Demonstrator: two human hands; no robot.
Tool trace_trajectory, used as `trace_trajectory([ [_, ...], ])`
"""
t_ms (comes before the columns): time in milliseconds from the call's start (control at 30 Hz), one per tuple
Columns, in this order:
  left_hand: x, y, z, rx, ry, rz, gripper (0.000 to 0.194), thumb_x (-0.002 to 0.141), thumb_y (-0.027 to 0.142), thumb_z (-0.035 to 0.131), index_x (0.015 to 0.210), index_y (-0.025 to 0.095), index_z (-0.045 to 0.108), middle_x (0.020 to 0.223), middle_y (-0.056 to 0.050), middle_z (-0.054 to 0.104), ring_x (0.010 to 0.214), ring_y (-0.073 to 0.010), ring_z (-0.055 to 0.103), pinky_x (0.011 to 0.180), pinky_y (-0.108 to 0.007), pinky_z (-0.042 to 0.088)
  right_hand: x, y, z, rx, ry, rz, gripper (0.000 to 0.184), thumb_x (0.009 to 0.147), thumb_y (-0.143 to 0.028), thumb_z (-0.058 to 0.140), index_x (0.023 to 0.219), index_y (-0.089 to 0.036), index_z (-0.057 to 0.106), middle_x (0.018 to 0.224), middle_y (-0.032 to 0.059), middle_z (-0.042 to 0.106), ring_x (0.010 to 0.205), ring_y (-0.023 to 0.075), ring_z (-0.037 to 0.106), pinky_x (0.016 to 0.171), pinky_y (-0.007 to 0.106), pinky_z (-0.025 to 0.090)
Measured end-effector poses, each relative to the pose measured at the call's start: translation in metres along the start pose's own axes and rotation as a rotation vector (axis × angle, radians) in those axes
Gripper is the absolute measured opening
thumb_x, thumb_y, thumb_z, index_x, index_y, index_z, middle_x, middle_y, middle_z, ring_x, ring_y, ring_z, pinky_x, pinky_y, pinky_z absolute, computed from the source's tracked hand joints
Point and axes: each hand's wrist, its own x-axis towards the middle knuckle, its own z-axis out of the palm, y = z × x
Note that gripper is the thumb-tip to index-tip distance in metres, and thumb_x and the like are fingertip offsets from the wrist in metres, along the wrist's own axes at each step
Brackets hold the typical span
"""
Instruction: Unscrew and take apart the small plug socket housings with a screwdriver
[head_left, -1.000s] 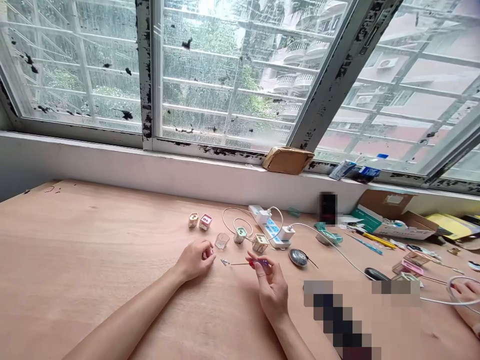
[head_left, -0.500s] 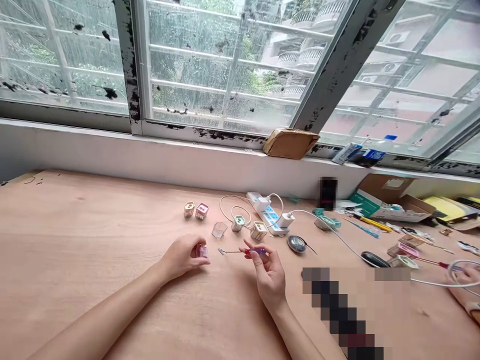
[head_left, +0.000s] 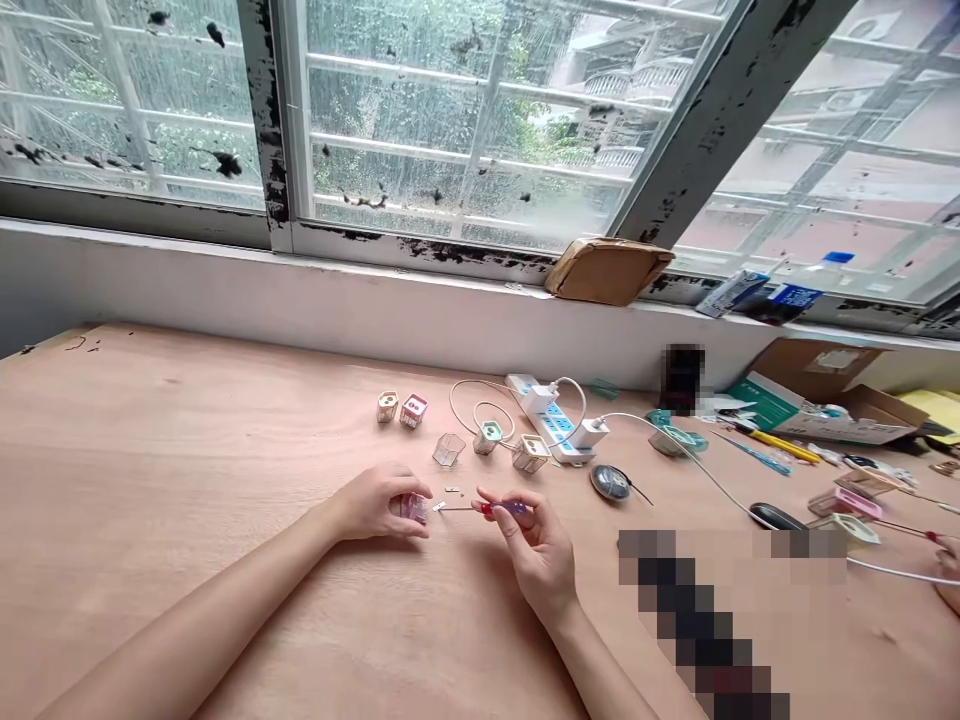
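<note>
My left hand (head_left: 382, 505) is closed around a small pink see-through plastic case (head_left: 413, 508), held on its side on the table. A screwdriver (head_left: 504, 509) with a red and purple handle is pinched in my right hand (head_left: 540, 550), its thin shaft pointing left at the case. At the shaft's tip is a small light metal piece (head_left: 439, 507), just short of the case. Another small metal piece (head_left: 451, 490) lies on the wood behind the shaft. Beyond my hands stands a clear faceted cup (head_left: 448, 450), beside a green-topped case (head_left: 488, 437) and a cream-topped case (head_left: 531, 453).
Farther back are a yellow-topped case (head_left: 387, 406) and a pink-topped case (head_left: 413, 410). A power strip (head_left: 562, 436) with plugged-in chargers and white cables lies behind. A round dark object (head_left: 611, 483) sits to the right. Another person's hand (head_left: 949, 570) shows at the right edge.
The view has shifted, so the background slides right. The screwdriver tip and the pink case are closer together. A small metal piece now lies separately behind the shaft.
</note>
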Motion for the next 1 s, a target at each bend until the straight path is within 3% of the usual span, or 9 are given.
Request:
trace_trajectory([
  [133,0.0004,0.0026,0.0005,0.078,-0.054,0.065,0.03,0.085,0.038,0.066,0.111,0.024,0.07,0.103,-0.008,0.063,0.094,-0.0179,0.059,0.083,-0.026,0.046,0.0016,0.0007,0.0004,0.024,-0.001,0.014,0.03,0.088,-0.047,0.064,0.095,-0.02,0.052,0.108,0.0152,0.071,0.09,0.0271,0.072,0.083,0.041,0.06],
  [300,0.0027,0.0084,0.0008,0.205,-0.08,0.093,0.019,0.087,0.029,0.06,0.1,0.024,0.073,0.101,-0.007,0.061,0.09,-0.0164,0.058,0.081,-0.026,0.045,0.0019,0.0004,0.0031,0.06,-0.009,0.023,0.032,0.087,-0.047,0.065,0.095,-0.02,0.05,0.106,0.0149,0.072,0.089,0.0261,0.073,0.083,0.041,0.06],
  [533,0.002,0.0095,0.0007,0.205,-0.063,0.101,0.025,0.087,0.027,0.058,0.11,0.025,0.07,0.101,-0.007,0.061,0.092,-0.017,0.058,0.082,-0.025,0.046,0.0008,-0.0012,0.0069,0.056,-0.007,-0.002,0.031,0.087,-0.046,0.066,0.095,-0.02,0.052,0.104,0.0148,0.072,0.089,0.0258,0.073,0.082,0.042,0.061],
  [1000,0.0033,0.0096,0.0013,0.219,-0.066,0.099,0.022,0.087,0.025,0.057,0.103,0.025,0.072,0.101,-0.006,0.061,0.09,-0.016,0.058,0.081,-0.025,0.045,0.002,-0.001,0.0069,0.077,0.026,-0.001,0.03,0.086,-0.045,0.067,0.094,-0.02,0.052,0.104,0.0139,0.072,0.087,0.0248,0.073,0.081,0.04,0.06],
])
